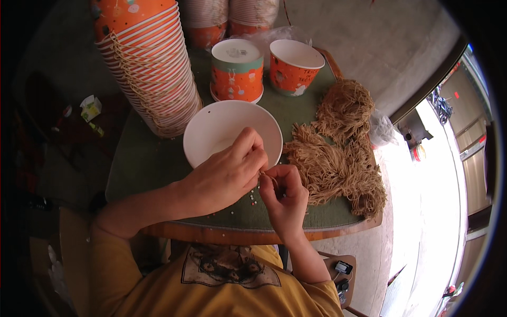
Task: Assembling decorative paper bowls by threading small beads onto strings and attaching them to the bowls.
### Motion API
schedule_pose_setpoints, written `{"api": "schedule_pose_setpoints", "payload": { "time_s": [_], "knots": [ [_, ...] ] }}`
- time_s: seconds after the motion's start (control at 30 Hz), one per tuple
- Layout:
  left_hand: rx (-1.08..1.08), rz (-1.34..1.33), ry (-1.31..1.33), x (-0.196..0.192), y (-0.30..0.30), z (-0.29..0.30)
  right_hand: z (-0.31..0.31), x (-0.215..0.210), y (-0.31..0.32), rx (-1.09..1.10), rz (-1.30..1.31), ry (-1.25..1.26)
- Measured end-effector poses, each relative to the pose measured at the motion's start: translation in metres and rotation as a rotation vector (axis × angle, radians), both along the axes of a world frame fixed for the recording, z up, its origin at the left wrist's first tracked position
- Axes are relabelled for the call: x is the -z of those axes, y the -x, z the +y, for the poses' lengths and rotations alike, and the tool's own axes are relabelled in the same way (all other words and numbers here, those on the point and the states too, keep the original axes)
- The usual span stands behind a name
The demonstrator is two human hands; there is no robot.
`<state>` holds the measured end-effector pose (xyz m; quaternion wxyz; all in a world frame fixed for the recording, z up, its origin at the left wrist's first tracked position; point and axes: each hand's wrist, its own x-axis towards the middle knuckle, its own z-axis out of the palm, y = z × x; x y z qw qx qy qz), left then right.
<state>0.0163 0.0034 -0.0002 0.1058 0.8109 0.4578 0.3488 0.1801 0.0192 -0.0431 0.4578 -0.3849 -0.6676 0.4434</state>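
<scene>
Left hand: the left hand (227, 171) lies over the near rim of a white paper bucket (232, 134), knuckles up, its fingers (253, 158) pinched together at the tips on a thin tan string (269, 177).
Right hand: the right hand (285, 198) sits just beside the left, palm turned toward the person, its fingers (272, 185) curled and pinching the same string from the other side; the fingertips of both hands meet.
String: short and thin, held between the two hands above the green cover of the bench (148, 164), right in front of the white bucket's near rim.
White bucket: stands open-side up on the bench, its inside plain white; whether the string is already attached to it cannot be told.
String bundles: a heap of tan looped string bundles (340, 153) lies on the bench to the right of the hands, close to the right hand but not touching it.
Stack: a tall leaning stack of orange paper buckets (150, 68) with string handles stands at the far left of the bench, just beside the white bucket.
Single buckets: one orange bucket upside down (236, 71) and one orange bucket upright (293, 66) stand side by side behind the white bucket.
Small bits: tiny light beads or scraps (252, 199) are scattered on the green cover under the hands.
Person: wears a yellow shirt (227, 285) at the lower edge.
</scene>
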Motion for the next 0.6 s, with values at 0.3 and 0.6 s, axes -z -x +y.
{"api": "schedule_pose_setpoints", "payload": {
  "time_s": [0.3,0.6],
  "knots": [
    [-0.104,0.052,-0.069,0.007,-0.003,-0.005,0.002,0.012,0.004,0.089,-0.127,-0.287],
    [-0.155,-0.133,0.097,-0.003,0.001,-0.01,0.0,0.004,0.002,0.044,-0.047,-0.15]
  ]
}}
